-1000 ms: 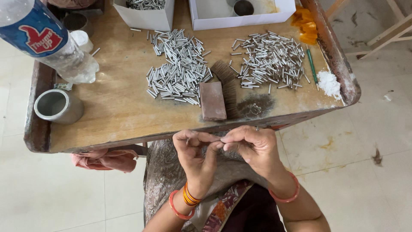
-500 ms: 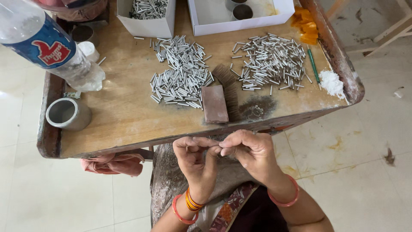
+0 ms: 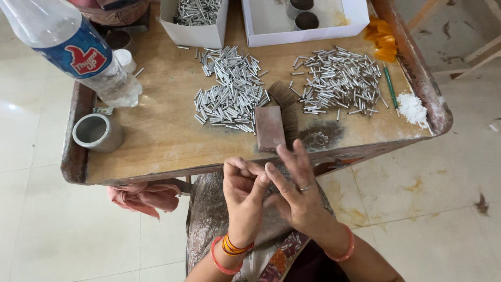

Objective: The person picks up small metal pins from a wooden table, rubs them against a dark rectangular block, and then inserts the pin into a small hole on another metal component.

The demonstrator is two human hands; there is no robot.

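Two hands meet just below the near edge of the table [image 3: 156, 141], touching each other over the person's lap. The left hand [image 3: 244, 184] is curled, its fingertips drawn together near the right hand's index finger; the right hand [image 3: 296, 190] stands with fingers spread and raised, a ring on one finger. Whether anything small is pinched between them cannot be told.

Just beyond the right hand's fingertips a reddish-brown block [image 3: 270, 128] lies on the table, touching a dark brush [image 3: 288, 104] behind it. Beyond the left hand sits one pile of small metal tubes [image 3: 229, 91]; a second pile of tubes [image 3: 339, 81] lies beyond and to the right of the right hand, well apart from the first. A green pencil [image 3: 390, 86] and a heap of white powder [image 3: 412, 107] lie farther right, near the table's rim, with orange paper [image 3: 382, 44] beyond them.

Far to the left of the hands stand a grey metal cup [image 3: 96, 133] and a clear plastic bottle [image 3: 73, 49] with a blue label. At the table's far side, a white box of tubes [image 3: 195, 34] and a wide white tray [image 3: 297, 28] rest side by side. A pink cloth [image 3: 143, 197] hangs under the table, left of the left hand.
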